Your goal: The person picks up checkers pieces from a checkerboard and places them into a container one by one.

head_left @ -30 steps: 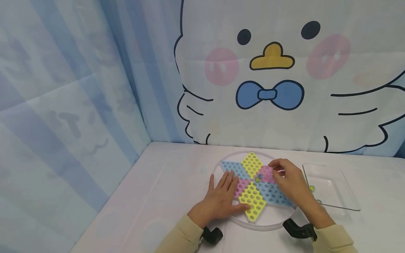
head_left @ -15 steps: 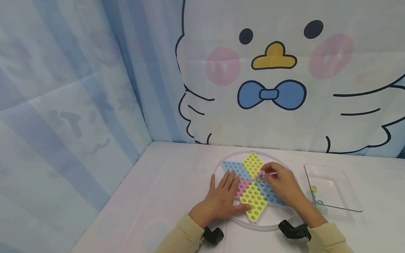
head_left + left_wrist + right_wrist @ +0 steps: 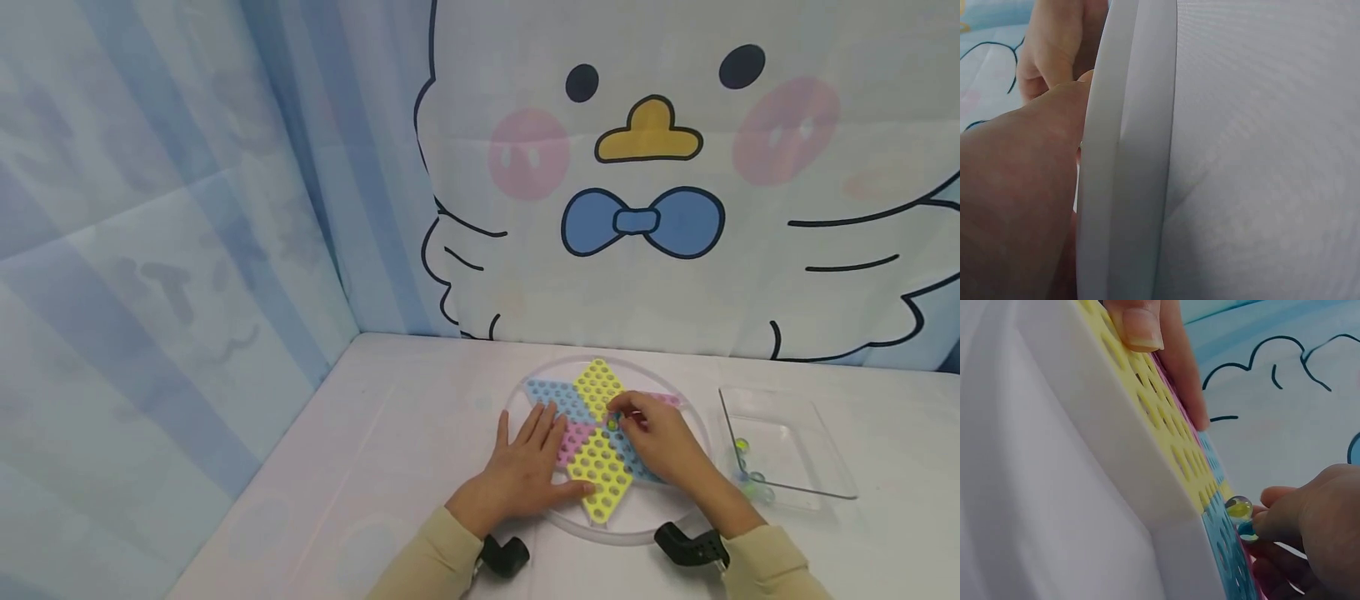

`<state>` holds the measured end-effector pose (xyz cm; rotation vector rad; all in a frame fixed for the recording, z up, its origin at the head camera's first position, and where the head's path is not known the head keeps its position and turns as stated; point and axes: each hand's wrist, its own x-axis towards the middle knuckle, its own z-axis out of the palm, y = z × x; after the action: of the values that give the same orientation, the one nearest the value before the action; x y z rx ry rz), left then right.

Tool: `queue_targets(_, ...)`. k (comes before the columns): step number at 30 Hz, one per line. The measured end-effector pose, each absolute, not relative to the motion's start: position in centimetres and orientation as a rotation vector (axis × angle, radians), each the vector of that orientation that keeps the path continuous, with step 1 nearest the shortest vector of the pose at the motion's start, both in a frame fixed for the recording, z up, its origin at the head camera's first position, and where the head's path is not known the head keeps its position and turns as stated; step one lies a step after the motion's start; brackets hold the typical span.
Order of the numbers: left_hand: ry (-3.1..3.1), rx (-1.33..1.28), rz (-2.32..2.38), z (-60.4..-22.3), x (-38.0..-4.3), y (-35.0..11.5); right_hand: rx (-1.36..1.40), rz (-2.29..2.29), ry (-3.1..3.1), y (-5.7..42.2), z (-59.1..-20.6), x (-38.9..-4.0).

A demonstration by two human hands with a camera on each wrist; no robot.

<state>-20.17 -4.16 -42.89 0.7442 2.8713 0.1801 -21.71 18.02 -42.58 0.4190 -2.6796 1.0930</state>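
Observation:
A Chinese checkers board (image 3: 600,479), round and clear-rimmed with a yellow, blue and pink star of holes, lies on the table. My left hand (image 3: 517,479) rests flat on its left side, fingers spread, thumb over the yellow section. Near the star's centre my right hand (image 3: 663,437) pinches a marble with thumb and curled fingers, largely hiding it. In the right wrist view, a yellow-swirled marble (image 3: 1239,506) sits on the board beside the fingertips, and a blue-green marble (image 3: 1247,531) touches the thumb. The left wrist view shows mostly the board's pale rim (image 3: 1100,162).
To the right of the board stands a clear square tray (image 3: 817,433) holding several glass marbles (image 3: 742,446). A printed cloth (image 3: 637,308) hangs behind the table, and another curtain (image 3: 165,250) closes the left side. Black wrist cameras (image 3: 686,546) sit at both cuffs.
My right hand has moved left and slightly nearer across the pink section to the marbles by the star's centre. The left hand has stayed in place on the board.

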Motion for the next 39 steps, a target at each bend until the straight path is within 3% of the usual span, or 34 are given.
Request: queue_targets(39,2.856,0.728,0.192,-42.9,-20.1,-4.1,0.287,1.152,-2.629,18.5,-42.2,-21.5)
